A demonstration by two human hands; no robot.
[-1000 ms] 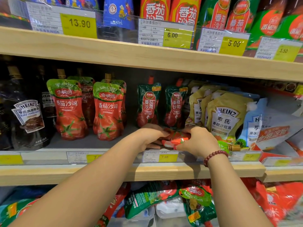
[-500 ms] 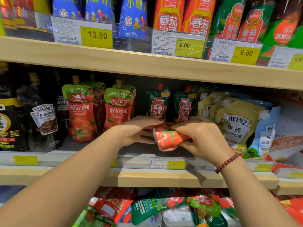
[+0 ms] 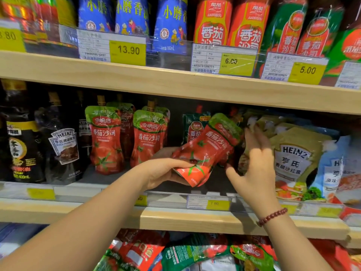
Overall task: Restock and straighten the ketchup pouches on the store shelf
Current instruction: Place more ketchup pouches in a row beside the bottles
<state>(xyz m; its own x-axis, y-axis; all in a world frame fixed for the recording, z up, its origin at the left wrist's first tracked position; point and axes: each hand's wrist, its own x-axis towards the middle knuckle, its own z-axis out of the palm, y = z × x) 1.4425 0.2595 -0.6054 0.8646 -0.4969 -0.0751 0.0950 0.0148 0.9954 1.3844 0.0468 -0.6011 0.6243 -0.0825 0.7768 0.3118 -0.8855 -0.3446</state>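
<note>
Wooden store shelving fills the view, and the middle shelf (image 3: 175, 219) carries a clear lip with yellow price tags along its front edge. At its centre lies a bare grey patch of shelf floor, open from the lip back towards the dark rear, between the red pouches on the left and the Heinz salad dressing pouches (image 3: 297, 153) on the right.

Above that gap the left hand (image 3: 164, 172) is closed around the bottom of a red ketchup pouch (image 3: 207, 151), which is tilted with its green top leaning up and to the right. The right hand (image 3: 256, 169) is spread wide with fingers apart, just beside the pouch's right edge and in front of the dressing pouches; whether it touches the pouch cannot be told.

Two standing ketchup pouches (image 3: 106, 139) of the same red and green design face front on the left, with at least one more behind each. One dark green ketchup pouch (image 3: 192, 127) stands behind the tilted one, partly hidden. Two dark Heinz bottles (image 3: 62, 145) show labels further left. Three blue bottles (image 3: 132, 16) stand on the upper shelf.
</note>
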